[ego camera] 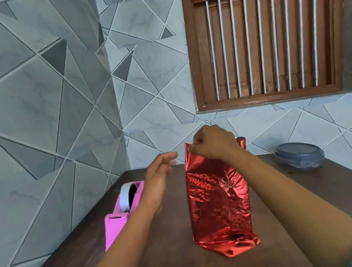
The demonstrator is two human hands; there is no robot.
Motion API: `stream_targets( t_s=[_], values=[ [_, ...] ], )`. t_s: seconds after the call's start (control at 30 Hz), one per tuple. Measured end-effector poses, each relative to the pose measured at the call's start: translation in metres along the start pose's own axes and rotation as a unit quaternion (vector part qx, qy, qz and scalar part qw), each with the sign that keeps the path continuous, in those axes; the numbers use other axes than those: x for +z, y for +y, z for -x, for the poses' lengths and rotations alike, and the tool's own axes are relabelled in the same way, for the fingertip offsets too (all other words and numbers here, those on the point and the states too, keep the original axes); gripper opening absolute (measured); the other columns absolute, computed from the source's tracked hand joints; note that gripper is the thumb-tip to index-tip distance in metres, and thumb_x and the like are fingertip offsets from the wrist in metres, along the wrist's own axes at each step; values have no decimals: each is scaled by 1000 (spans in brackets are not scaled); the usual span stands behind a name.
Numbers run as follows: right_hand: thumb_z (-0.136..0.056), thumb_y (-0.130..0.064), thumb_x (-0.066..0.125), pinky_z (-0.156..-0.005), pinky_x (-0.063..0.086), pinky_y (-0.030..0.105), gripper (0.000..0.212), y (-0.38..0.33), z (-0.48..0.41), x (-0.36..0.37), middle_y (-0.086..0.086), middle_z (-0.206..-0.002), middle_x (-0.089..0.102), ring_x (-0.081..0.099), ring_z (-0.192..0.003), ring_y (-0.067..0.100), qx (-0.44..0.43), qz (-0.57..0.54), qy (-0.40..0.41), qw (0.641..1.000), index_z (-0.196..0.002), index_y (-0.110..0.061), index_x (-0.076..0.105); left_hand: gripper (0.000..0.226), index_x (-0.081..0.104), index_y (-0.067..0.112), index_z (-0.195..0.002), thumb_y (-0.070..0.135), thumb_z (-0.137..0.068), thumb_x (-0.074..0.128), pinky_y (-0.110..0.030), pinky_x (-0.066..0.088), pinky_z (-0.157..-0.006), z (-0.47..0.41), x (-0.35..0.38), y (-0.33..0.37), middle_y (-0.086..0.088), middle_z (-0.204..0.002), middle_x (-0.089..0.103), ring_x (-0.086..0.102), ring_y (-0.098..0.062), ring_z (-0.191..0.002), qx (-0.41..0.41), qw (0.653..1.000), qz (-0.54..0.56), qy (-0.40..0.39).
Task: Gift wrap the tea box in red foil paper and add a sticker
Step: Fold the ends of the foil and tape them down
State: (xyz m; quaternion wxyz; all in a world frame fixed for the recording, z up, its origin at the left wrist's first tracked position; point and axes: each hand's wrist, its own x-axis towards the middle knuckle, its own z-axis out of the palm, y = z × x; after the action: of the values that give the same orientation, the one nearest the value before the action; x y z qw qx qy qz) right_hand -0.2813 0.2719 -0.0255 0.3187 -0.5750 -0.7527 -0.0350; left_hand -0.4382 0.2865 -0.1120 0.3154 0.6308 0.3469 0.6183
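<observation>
- One upright parcel of red foil paper (219, 205) stands mid-table (166, 251); the tea box inside is hidden
- Two hands: the right hand (215, 142) pinches the parcel's top edge; the left hand (159, 178) hovers just left of the parcel, fingers relaxed, holding nothing
- One pink tape dispenser (117, 222) with one tape roll (126, 196) sits left of the parcel
- One grey lidded container (298, 154) sits behind the parcel, to its right

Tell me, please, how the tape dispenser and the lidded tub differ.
The dispenser is pink and boxy; the tub is grey-blue, round and low. The dispenser shows its tape roll openly; the tub is lidded, so its contents are hidden. The dispenser sits left of the foil parcel, the tub at the far right. Both rest on the brown table.
</observation>
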Motion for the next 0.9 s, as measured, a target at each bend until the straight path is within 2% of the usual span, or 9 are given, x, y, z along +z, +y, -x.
stream_targets(
  t_s=[0.07,0.13,0.23,0.33,0.43,0.53,0.6,0.73,0.9],
  values=[
    [-83,-38,58,-62,31,24,37,0,-2,0,-2,-65,51,51,-76,23,14,-25,-2,1000,-56,-14,48,32,64,21,-101,-2,-90,45,-25,41,-96,1,-1,-2,6,-110,65,55,-18,-118,-19,999,-31,-18],
    [-82,-36,57,-57,30,25,41,2,-3,2,-3,-56,47,49,-69,22,22,-68,-5,997,-52,-12,43,24,62,21,-113,12,-93,52,-22,42,-94,2,-1,-2,6,-117,64,54,-11,-119,-40,994,-44,-92],
    [-83,-28,54,-65,41,30,39,5,-8,-1,-3,-50,55,54,-64,19,56,-229,19,972,-48,-12,52,59,45,30,-133,39,-79,67,-24,40,-101,0,-1,-2,12,-131,55,51,-1,-120,-54,982,-46,-175],
    [-84,-17,50,-78,46,32,29,11,-17,-9,-5,-65,68,59,-72,15,31,-265,40,963,-59,-19,65,90,29,32,-142,34,-66,78,-29,39,-106,-5,-2,-5,10,-131,55,53,-1,-118,-75,971,-67,-215],
    [-86,-1,44,-80,46,29,32,15,-26,-11,8,-112,64,60,-93,21,-17,-149,-135,980,-108,-19,59,112,17,27,-148,36,-58,83,-38,34,-111,-7,-3,-12,10,-128,58,53,-4,-120,-85,970,-79,-215],
    [-89,-3,42,-98,45,33,50,11,-30,-9,5,-130,55,57,-111,22,-59,-71,-290,953,-133,-24,46,119,11,29,-149,39,-56,84,-42,29,-113,-4,-8,-14,14,-131,55,49,-4,-124,-87,967,-84,-222],
    [-89,-1,43,-95,45,30,48,7,-30,-7,2,-120,61,58,-104,18,-74,-105,-323,937,-130,-23,51,111,11,32,-148,29,-63,83,-30,35,-109,-3,-10,-13,16,-129,56,50,0,-122,-81,965,-84,-234],
    [-81,9,44,-60,45,20,40,5,-34,-2,3,-80,66,54,-61,9,-100,-122,-312,937,-104,-12,69,102,11,45,-143,10,-73,76,-13,41,-95,-3,-10,-8,22,-126,57,50,2,-121,-66,957,-84,-271],
    [-70,17,46,-55,44,17,37,7,-45,-8,-9,-51,61,52,-46,1,-132,-164,-196,958,-66,-13,66,115,10,27,-150,28,-61,82,-35,30,-113,-3,-11,-9,17,-134,52,47,0,-125,-84,959,-94,-254]
  ],
)
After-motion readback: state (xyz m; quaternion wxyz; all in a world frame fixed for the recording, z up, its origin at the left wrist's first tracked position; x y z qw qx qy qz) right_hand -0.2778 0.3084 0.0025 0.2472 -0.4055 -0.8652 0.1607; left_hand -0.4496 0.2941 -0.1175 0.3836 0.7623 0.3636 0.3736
